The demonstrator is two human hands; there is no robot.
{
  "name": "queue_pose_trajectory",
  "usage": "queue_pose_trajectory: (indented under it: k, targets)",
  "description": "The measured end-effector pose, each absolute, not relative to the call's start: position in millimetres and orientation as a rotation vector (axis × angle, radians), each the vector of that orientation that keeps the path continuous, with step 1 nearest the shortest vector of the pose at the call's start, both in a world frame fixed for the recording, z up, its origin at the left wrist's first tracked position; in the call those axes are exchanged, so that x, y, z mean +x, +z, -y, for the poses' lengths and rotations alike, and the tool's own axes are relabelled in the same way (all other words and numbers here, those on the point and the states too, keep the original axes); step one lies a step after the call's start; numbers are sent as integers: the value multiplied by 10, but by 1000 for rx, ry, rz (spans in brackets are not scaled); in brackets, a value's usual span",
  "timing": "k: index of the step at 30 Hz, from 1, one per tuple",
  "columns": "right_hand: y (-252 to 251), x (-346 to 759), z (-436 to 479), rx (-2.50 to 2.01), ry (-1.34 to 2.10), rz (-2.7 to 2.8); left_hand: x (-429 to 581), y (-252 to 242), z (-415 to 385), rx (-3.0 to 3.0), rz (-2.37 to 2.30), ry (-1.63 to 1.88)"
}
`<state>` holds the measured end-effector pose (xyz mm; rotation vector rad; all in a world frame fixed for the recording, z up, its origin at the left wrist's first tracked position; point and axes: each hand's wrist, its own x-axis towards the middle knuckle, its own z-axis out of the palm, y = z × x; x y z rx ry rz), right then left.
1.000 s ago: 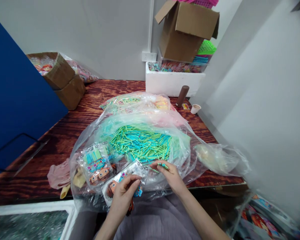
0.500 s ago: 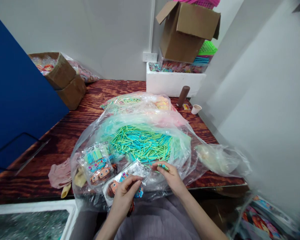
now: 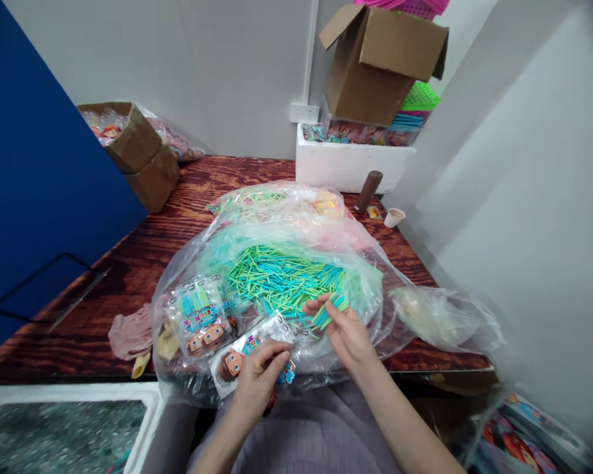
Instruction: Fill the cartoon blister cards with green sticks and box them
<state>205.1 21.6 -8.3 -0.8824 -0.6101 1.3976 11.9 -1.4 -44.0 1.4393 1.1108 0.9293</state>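
My right hand [image 3: 350,339] holds a small bunch of thin green and blue sticks [image 3: 330,312] between thumb and fingers, over the near right edge of the pile. A loose pile of the same sticks [image 3: 281,276] lies in a large clear plastic bag [image 3: 178,263]. Closer to me, my left hand [image 3: 259,375] pinches the edge of a clear packet with a cartoon-face card [image 3: 230,363]. On the left rest several similar packets [image 3: 202,322], with sticks showing inside the top one.
A white foam box [image 3: 148,401] stands at front left, below the table [image 3: 143,257]. Behind are a brown bottle [image 3: 369,191], a paper cup [image 3: 394,217], a white foam box [image 3: 356,164] and a cardboard box [image 3: 370,85]. A pink cloth [image 3: 131,331] lies left, a clear bag [image 3: 435,316] right.
My right hand has turned and lifted slightly, bringing the bunch of sticks into plain view. My left hand stays at the packet. The whole view has shifted a little.
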Motion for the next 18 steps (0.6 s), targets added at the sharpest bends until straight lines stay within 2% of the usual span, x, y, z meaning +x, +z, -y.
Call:
queue_pose_trajectory:
  k: [5, 18]
  targets:
    - [140, 1882, -326, -683, 1516, 398, 165, -345, 8, 1446, -1083, 949]
    - [7, 1926, -60, -823, 1484, 282, 191, -365, 48, 1438, -1082, 956]
